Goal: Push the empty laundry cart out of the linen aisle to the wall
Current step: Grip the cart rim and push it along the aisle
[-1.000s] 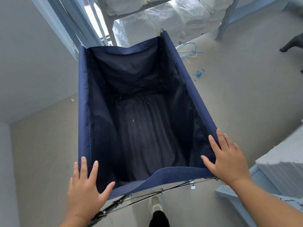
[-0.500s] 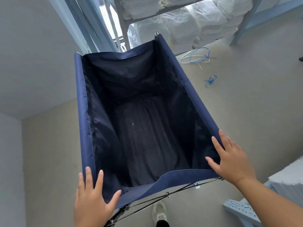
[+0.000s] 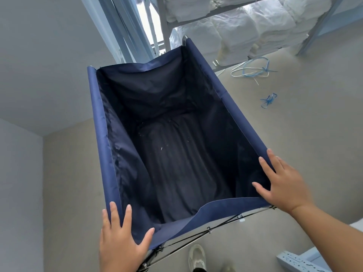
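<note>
Before us, between our hands: cart [image 3: 102,134], navy fabric on a folding metal frame, deep, empty save a few lint specks. Our left hand [image 3: 119,242] lies flat on the near left corner, fingers straight and spread; our right hand [image 3: 282,185] likewise on the near right corner. Floor [image 3: 294,134]: beige, smooth. Wall [image 3: 39,55]: pale grey, near the cart's left side. Shelf [image 3: 245,36] of white linen just beyond the far rim. Blue ties [image 3: 253,69] on open floor to the right.
</note>
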Demonstrator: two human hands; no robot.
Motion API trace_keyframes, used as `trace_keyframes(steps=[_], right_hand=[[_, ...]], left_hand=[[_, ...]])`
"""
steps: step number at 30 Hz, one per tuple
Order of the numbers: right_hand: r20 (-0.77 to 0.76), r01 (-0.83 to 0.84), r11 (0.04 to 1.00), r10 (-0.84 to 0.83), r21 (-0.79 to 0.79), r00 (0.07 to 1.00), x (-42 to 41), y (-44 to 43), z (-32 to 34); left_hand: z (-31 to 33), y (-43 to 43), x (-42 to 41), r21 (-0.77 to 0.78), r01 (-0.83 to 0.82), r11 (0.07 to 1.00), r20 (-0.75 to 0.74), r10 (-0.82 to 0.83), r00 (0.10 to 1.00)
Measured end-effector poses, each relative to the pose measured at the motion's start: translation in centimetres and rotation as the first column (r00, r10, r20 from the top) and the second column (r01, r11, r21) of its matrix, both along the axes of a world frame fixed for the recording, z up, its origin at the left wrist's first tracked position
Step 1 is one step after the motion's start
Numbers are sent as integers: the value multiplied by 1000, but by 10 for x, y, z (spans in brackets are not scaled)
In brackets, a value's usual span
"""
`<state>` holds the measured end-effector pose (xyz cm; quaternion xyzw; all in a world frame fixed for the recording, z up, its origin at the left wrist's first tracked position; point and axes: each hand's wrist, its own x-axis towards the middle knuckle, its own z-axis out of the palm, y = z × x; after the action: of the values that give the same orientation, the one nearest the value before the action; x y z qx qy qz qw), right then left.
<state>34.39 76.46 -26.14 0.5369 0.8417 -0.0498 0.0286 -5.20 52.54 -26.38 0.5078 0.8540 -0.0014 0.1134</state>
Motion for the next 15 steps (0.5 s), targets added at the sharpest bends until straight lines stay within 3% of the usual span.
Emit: trace_keyframes(steps=[15], right_hand=[[-20, -163, 986, 163, 29, 986, -29, 72, -6]], left_hand=[[10, 18, 15, -32, -185, 982, -2, 185, 983]])
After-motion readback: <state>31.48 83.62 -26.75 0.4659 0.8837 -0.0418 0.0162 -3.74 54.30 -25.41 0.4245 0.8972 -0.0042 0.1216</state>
